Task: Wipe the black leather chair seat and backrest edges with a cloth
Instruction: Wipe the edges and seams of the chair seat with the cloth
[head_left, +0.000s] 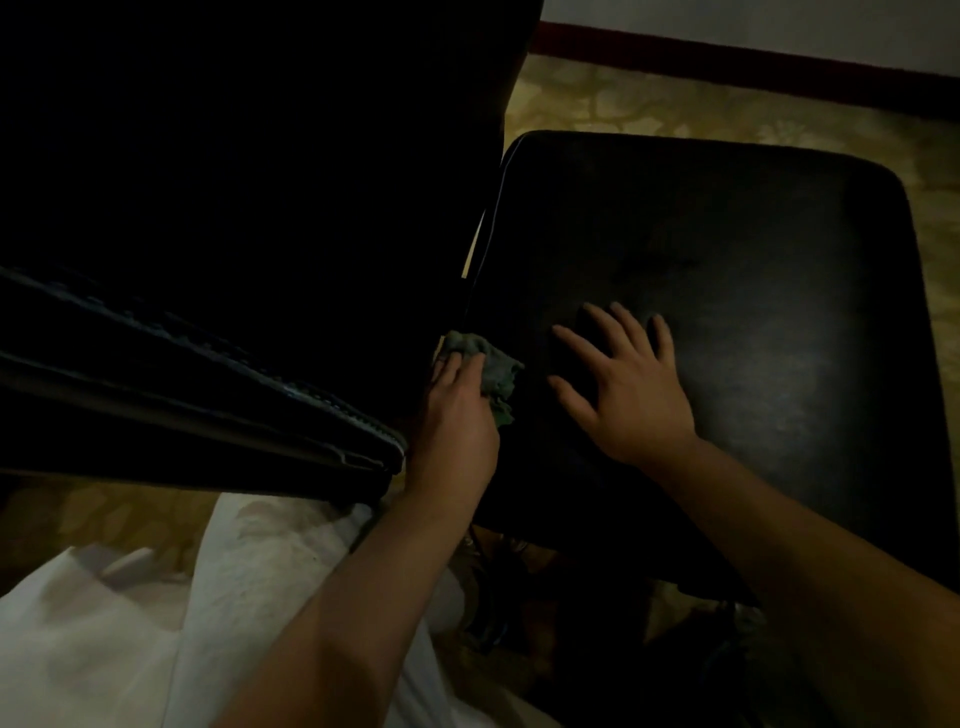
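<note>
Two hands on the chair, and the task looks mid-way at best. Cloth (491, 371), a crumpled greenish rag, sits at the rear of the seat (727, 249), right in the gap where seat meets backrest (208, 182), so the step in hand is prob. the seam/back edge. Light is dim: no wet streaks or dust lines show, so can't tell which parts of the leather are already done. Judging by position, the stitched backrest edge (218, 358) nearest the camera and most of the seat top may need a pass yet, but that's a guess.

Left hand (454, 410): fingers curled over the cloth, bunching it and pressing it into the gap; forearm comes in from bottom centre. Right hand (631, 395): flat on the seat just beside the cloth, fingers straight and spread, holding nothing, likely bracing the chair. Hands near each other, not touching. Patterned carpet (675, 104) lies under the chair.
</note>
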